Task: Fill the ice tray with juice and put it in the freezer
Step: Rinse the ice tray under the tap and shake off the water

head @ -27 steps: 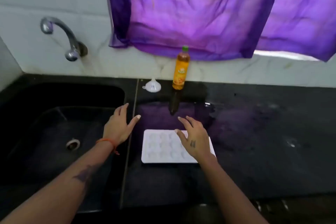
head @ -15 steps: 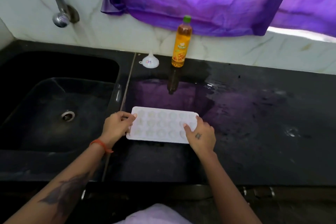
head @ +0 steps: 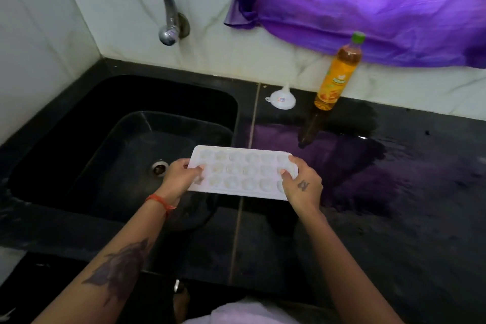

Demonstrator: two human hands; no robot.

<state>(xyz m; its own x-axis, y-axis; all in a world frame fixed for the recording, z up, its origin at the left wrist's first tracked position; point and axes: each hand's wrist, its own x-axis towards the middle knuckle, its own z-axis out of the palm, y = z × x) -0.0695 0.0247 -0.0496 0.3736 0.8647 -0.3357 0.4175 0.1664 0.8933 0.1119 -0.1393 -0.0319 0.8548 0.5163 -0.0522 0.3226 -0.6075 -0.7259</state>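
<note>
Both hands (head: 181,179) (head: 302,187) grip empty ice tray (head: 242,173); juice bottle (head: 338,73) full.

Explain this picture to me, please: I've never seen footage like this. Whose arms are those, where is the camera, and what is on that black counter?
There is no machine here. The arms belong to a person wearing a wide-angle camera on the head, so you look forward and down at their own hands.

The left hand and the right hand each grip one end of a white ice tray, with the thumbs on top. Its cups look empty. The tray sits partly over the black sink, with a curved tap on the wall above.

At the back of the black counter stands a bottle of orange juice with its green cap on. Beside it lies a small white funnel. A purple curtain hangs behind.
</note>
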